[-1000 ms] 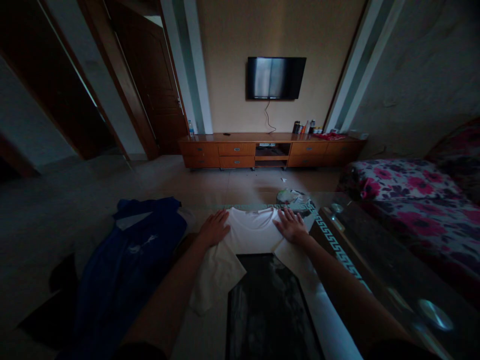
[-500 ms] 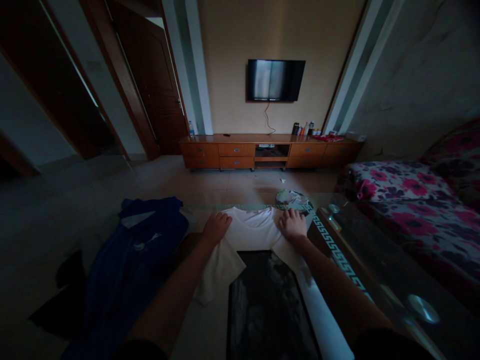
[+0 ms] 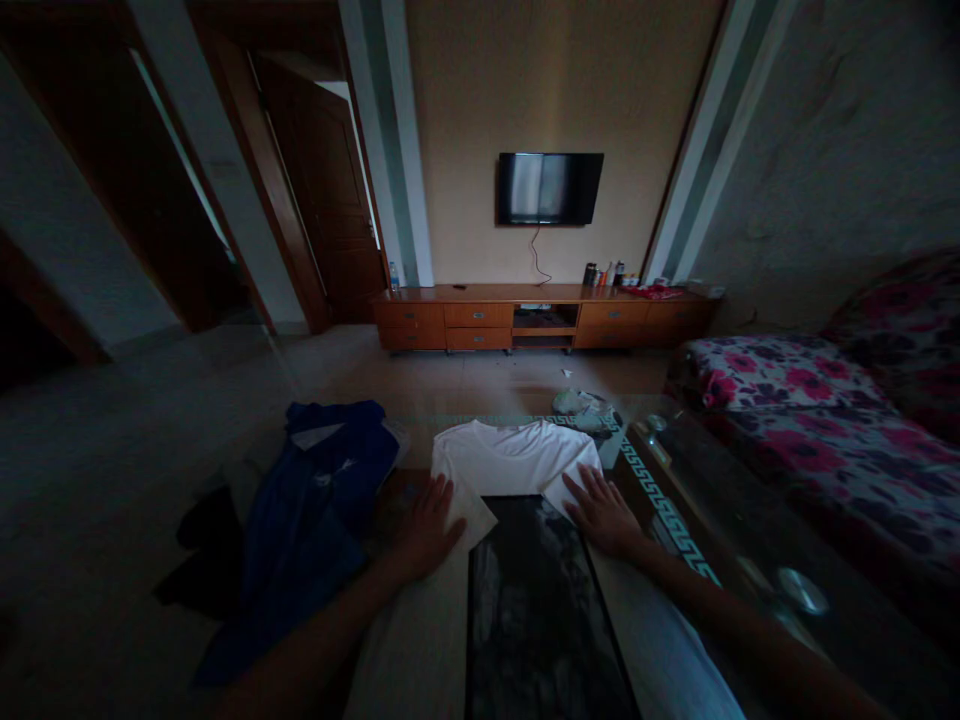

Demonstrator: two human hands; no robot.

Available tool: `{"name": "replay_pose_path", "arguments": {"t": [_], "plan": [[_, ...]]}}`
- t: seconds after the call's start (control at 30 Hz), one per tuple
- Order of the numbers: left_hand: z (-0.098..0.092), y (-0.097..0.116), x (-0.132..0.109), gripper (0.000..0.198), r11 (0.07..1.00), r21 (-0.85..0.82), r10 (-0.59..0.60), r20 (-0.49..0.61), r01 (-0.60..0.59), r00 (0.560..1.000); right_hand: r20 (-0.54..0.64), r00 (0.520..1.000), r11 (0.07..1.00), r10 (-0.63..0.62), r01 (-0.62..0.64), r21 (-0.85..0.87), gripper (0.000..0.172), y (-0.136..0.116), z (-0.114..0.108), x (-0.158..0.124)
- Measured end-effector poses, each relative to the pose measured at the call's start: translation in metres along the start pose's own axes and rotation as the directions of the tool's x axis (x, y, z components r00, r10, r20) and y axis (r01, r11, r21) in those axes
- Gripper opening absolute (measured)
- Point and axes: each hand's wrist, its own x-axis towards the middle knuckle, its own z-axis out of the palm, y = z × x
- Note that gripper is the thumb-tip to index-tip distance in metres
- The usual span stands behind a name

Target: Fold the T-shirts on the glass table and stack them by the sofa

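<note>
A white T-shirt (image 3: 517, 450) lies spread on the glass table, its collar at the far side. On top of its middle rests a dark flat rectangular panel (image 3: 536, 610) with a black edge; I cannot tell whether it is a print or a separate board. My left hand (image 3: 429, 530) lies flat on the shirt's left sleeve area, fingers stretched out. On the other side my right hand (image 3: 602, 508) presses flat on the right sleeve area, fingers spread. Neither hand grips the cloth.
A heap of blue clothing (image 3: 322, 500) lies left of the shirt, with black cloth (image 3: 206, 560) beside it. The glass table (image 3: 667, 510) has a patterned border. A flowered sofa (image 3: 810, 400) stands right. Beyond are a wooden TV cabinet (image 3: 480, 315) and a wall television (image 3: 551, 188).
Both hands have let go of the shirt's shoulders and slid nearer to me, now flat on the sleeves. The left sleeve, hanging outward before, is folded inward. The camera view has tilted up slightly.
</note>
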Motion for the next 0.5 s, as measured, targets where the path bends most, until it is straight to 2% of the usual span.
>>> {"name": "replay_pose_path", "arguments": {"t": [0.17, 0.33, 0.5], "plan": [[-0.001, -0.003, 0.012, 0.070, 0.999, 0.047, -0.014, -0.012, 0.014, 1.000, 0.003, 1.000, 1.000, 0.006, -0.006, -0.004, 0.067, -0.002, 0.000, 0.011], [-0.008, -0.016, 0.047, 0.071, 0.999, 0.032, -0.020, 0.030, 0.019, 0.999, 0.033, 0.997, 0.998, 0.066, -0.066, -0.004, 0.067, 0.006, 0.001, 0.049], [-0.001, -0.031, 0.088, 0.069, 0.998, 0.029, -0.060, 0.008, 0.060, 0.998, 0.049, 0.994, 0.995, 0.101, -0.100, -0.016, 0.066, 0.009, 0.002, 0.090]]}}
